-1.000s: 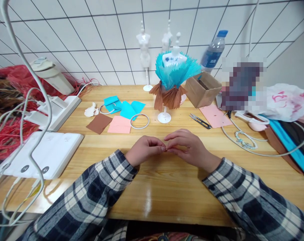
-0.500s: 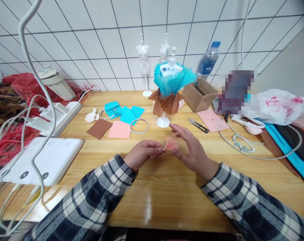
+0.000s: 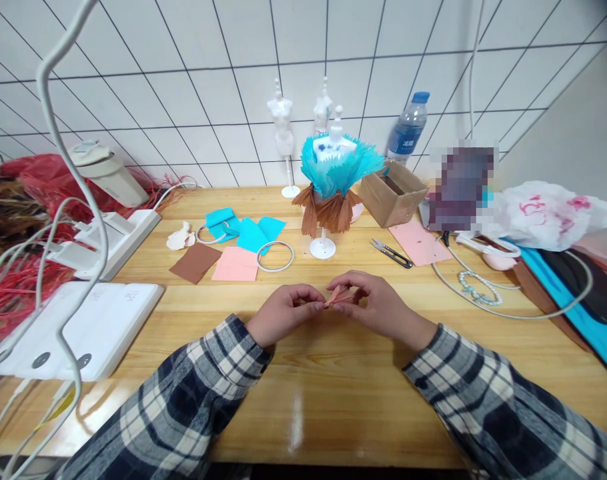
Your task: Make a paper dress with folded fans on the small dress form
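Across the near half of a glossy, pale wooden tabletop (image 3: 293, 387), a broad stretch of plain boards ran from beneath both hands down to the straight front edge. To the left that stretch was bounded by a flat white plastic box with rounded corners (image 3: 108, 313), and on the right a turquoise sheet (image 3: 591, 333) slanted off toward the view's border. Ahead, room was tighter: a brown paper-like square (image 3: 195, 263), a pink creased square (image 3: 235, 263) and a thin silvery ring (image 3: 276, 270) lay in a loose row, with the round white base of a small white dress form trimmed in turquoise and brown ruffles (image 3: 333, 173) just beyond the fingers. Slim black-handled thread snips (image 3: 392, 253) rested near the base, to its right

The left hand (image 3: 286, 313) was narrowed to a pinch, thumb against forefinger, gripping the gathered end of a small pink pleated fan of thin material (image 3: 336, 295). The right hand (image 3: 376, 303) was curled, its fingers bent over the fan and its thumb underneath, so the piece sat between the two sets of fingertips, above the tabletop

Half a second earlier the right hand had been spread wide, with the fan opened out beside it; now its fingers had closed in and hid part of the pleats, while the left hand's pinch remained much the same
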Available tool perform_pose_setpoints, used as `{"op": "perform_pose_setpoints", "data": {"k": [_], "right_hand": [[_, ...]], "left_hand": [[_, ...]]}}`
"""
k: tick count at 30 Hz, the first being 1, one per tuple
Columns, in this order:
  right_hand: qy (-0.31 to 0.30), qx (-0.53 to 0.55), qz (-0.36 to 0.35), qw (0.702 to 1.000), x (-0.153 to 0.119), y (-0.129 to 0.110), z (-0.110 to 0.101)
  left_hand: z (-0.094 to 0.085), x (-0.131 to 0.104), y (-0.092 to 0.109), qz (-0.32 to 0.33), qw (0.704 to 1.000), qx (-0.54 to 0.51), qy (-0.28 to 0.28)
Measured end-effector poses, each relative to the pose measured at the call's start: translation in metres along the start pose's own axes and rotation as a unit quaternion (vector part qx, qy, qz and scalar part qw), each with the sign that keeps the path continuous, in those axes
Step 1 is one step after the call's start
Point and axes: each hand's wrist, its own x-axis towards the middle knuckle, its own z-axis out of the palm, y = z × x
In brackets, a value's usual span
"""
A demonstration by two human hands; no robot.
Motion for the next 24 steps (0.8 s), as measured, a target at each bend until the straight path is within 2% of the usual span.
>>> {"op": "perform_pose_setpoints", "data": {"k": [3,5,7,9,11,13,15,17,20,22,24], "right_hand": [[-0.016,-0.012,0.011,1.0,0.0,0.001,0.0],[-0.023,-0.019,0.02,0.999,-0.001,0.001,0.002],[-0.023,-0.011,0.044,0.999,-0.001,0.0,0.005],[-0.021,0.036,0.081,0.996,-0.001,0.0,0.008],[-0.008,0.103,0.105,0.989,-0.001,0.0,0.012],[0.031,0.142,0.109,0.983,0.0,0.0,0.015],[0.092,0.162,0.111,0.976,0.0,-0.001,0.018],[0.155,0.181,0.116,0.964,-0.001,-0.003,0.021],[0.181,0.187,0.12,0.958,-0.003,-0.007,0.026],[0.159,0.162,0.118,0.967,-0.005,-0.009,0.028],[0.147,0.133,0.106,0.975,-0.006,-0.01,0.029]], "left_hand": [[0.0,-0.001,0.0,0.017,0.999,0.03,-0.012],[0.001,-0.001,0.001,0.059,0.994,0.096,0.003],[0.0,-0.001,0.001,0.136,0.969,0.202,0.034],[0.0,-0.001,0.002,0.215,0.929,0.297,0.056],[-0.001,-0.001,0.002,0.251,0.906,0.33,0.083],[-0.001,-0.001,0.002,0.236,0.919,0.285,0.136],[0.002,-0.001,0.002,0.181,0.953,0.162,0.18],[0.005,0.001,0.001,0.1,0.983,0.004,0.153],[0.011,0.002,0.001,0.003,0.987,-0.145,0.076],[0.013,0.001,0.001,-0.018,0.985,-0.152,0.074],[0.013,0.001,0.001,-0.02,0.99,-0.108,0.085]]}}
